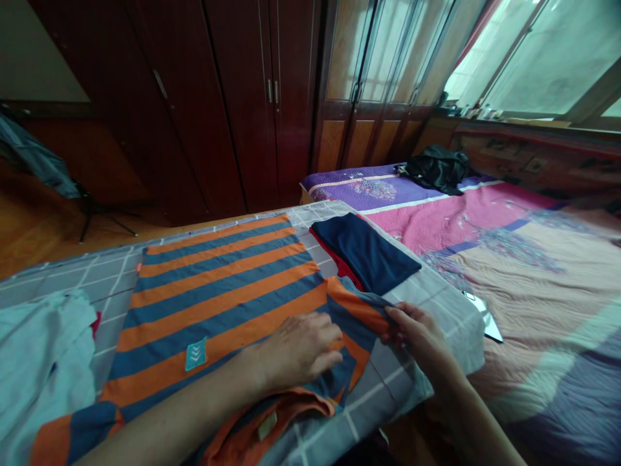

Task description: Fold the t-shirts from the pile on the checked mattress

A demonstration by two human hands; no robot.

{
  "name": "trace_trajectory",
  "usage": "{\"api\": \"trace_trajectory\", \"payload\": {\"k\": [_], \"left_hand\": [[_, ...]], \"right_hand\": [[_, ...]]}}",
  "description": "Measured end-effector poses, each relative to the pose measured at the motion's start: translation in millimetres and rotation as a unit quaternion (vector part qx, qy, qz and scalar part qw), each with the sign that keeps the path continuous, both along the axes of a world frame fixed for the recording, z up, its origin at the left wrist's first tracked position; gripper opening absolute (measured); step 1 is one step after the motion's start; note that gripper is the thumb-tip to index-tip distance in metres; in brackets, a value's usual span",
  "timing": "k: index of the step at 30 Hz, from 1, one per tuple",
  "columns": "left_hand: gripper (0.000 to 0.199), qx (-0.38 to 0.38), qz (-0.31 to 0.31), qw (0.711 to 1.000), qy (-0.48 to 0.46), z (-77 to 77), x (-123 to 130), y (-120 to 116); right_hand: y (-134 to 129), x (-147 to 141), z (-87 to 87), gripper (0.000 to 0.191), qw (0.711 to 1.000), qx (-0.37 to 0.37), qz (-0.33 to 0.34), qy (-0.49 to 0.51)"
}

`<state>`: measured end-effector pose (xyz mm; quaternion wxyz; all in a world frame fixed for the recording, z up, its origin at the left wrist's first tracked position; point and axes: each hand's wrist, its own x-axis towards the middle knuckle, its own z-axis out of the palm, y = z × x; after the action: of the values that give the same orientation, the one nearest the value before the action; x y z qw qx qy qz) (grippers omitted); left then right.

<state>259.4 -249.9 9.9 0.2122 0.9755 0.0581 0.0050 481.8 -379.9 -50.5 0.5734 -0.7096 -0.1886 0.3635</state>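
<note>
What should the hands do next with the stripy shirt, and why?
Probably the right hand should smooth the edge it pinches down flat, I think. That edge of the orange-and-blue striped shirt is lifted and bunched in its fingers, while the left hand lies flat on the shirt, holding it against the gray checked cloth.

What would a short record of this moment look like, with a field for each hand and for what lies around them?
left hand: lies flat on the orange and blue striped shirt
right hand: pinches an edge of that shirt between its fingers
under the shirt: grey checked sheet
beside the shirt: folded navy cloth on red cloth; pale blue cloth on the other side
farther off: pink quilt, black bundle, wooden wardrobe
</note>
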Motion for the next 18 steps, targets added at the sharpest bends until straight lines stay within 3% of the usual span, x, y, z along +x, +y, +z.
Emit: {"api": "trace_trajectory", "payload": {"k": [3, 7, 9, 12, 14, 18], "left_hand": [[0.036, 0.045, 0.060, 0.996, -0.037, -25.2, 30, 21], [0.067, 0.037, 0.066, 0.997, -0.017, -66.6, 56, 25], [0.071, 0.010, 0.053, 0.998, -0.042, -77.8, 59, 21], [0.071, -0.079, 0.046, 0.989, -0.113, -81.2, 59, 20], [0.061, -0.176, 0.090, 0.963, -0.180, -79.3, 60, 26], [0.041, -0.401, 0.233, 0.855, -0.231, -73.9, 63, 47]], "right_hand": [[7, -2, -1.5, 0.037, 0.998, 0.050, -0.026, 0.031], [14, -7, 0.1, 0.038, 0.997, 0.072, -0.021, 0.031], [15, -10, 0.2, 0.038, 0.995, 0.084, -0.024, 0.046], [15, -15, 1.9, 0.039, 0.991, 0.103, -0.032, 0.073], [17, -18, 6.1, 0.038, 0.990, 0.118, -0.036, 0.064], [31, -38, 18.7, 0.031, 0.988, 0.124, -0.004, -0.092]]}}
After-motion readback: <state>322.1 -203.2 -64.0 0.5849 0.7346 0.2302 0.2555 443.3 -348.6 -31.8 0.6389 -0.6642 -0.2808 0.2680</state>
